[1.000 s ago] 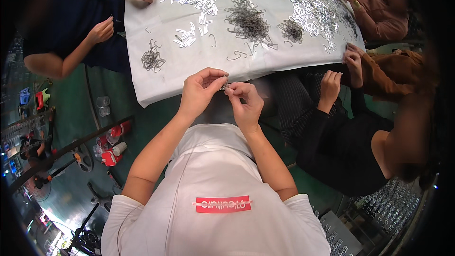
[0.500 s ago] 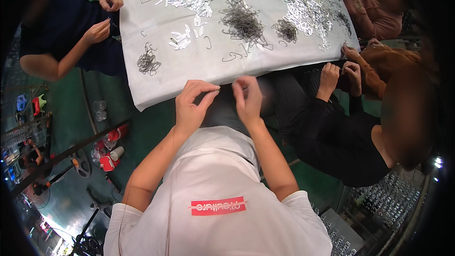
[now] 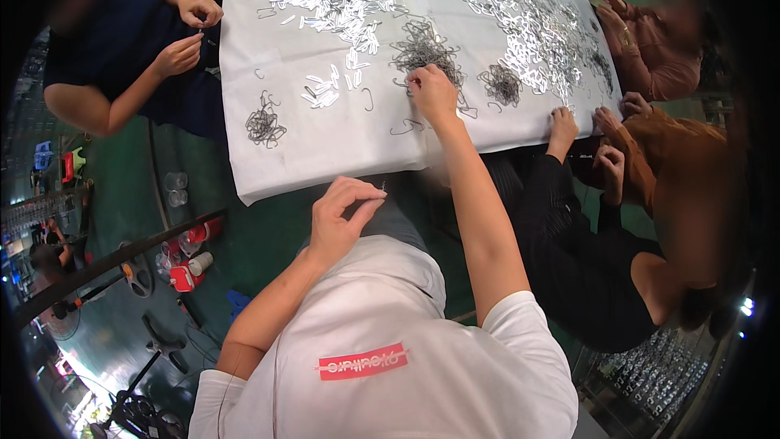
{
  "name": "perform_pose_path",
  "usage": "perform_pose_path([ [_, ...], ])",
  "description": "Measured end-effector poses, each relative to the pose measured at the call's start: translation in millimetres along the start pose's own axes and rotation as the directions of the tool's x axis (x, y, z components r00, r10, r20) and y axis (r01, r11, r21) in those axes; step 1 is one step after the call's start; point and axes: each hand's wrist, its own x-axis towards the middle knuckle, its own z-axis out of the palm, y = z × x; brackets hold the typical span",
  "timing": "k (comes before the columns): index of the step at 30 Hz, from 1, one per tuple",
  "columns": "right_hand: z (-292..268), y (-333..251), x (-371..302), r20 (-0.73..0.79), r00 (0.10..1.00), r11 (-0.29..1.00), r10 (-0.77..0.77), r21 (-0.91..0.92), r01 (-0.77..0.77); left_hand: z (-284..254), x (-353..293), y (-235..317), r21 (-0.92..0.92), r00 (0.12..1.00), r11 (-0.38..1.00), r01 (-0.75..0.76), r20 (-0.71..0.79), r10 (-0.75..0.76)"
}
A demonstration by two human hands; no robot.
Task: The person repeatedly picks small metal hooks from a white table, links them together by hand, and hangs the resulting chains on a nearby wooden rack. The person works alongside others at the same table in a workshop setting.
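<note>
My left hand (image 3: 345, 213) is just off the table's near edge, thumb and forefinger pinched on a small thin metal piece (image 3: 384, 189); its exact kind is too small to tell. My right hand (image 3: 434, 93) reaches over the white-covered table (image 3: 317, 158). Its fingers are drawn together at the near left side of a pile of dark wire hooks (image 3: 424, 45), and whatever is between the fingertips is hidden. A few loose wire hooks (image 3: 406, 127) lie close to that hand.
Shiny flat metal pieces (image 3: 321, 0) spread across the far left, with silvery links (image 3: 528, 45) at right. Smaller wire piles (image 3: 264, 124) (image 3: 500, 85) lie on either side. Co-workers sit left and right; one's hand (image 3: 562, 126) touches the right edge. Red containers (image 3: 188, 275) stand on the floor.
My right hand has moved from beside the left hand, forward onto the wire hook pile. My left hand stays pinched, slightly lower in view. A neighbour at right has reached to the table.
</note>
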Motion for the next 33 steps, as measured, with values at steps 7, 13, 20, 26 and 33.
perform_pose_path([
  [7,0.0,-11.5,2.3,0.288,0.958,0.988,0.002,0.146,-0.046,0.8,-2.8,-2.0,-0.018,0.999,0.999,0.034,-0.039,-0.034],
  [13,-15.7,2.8,14.4,0.377,0.918,0.932,0.121,0.275,-0.236,-1.9,-6.0,-6.3,-0.02,0.997,0.999,0.039,-0.069,-0.04],
  [20,-14.1,-11.4,9.4,0.398,0.918,0.999,0.003,0.04,-0.021,-6.0,-6.3,-5.2,0.004,0.998,1.0,0.0,-0.065,0.001],
  [26,-2.9,-16.8,9.4,0.445,0.842,0.912,-0.305,-0.119,0.393,-11.4,-9.9,-3.1,-0.023,0.999,1.0,0.009,-0.042,-0.01],
  [33,-1.8,-22.1,3.4,0.385,0.881,0.942,-0.275,-0.077,0.328,-8.6,-16.1,-3.1,-0.111,1.0,0.994,0.002,0.017,0.0],
])
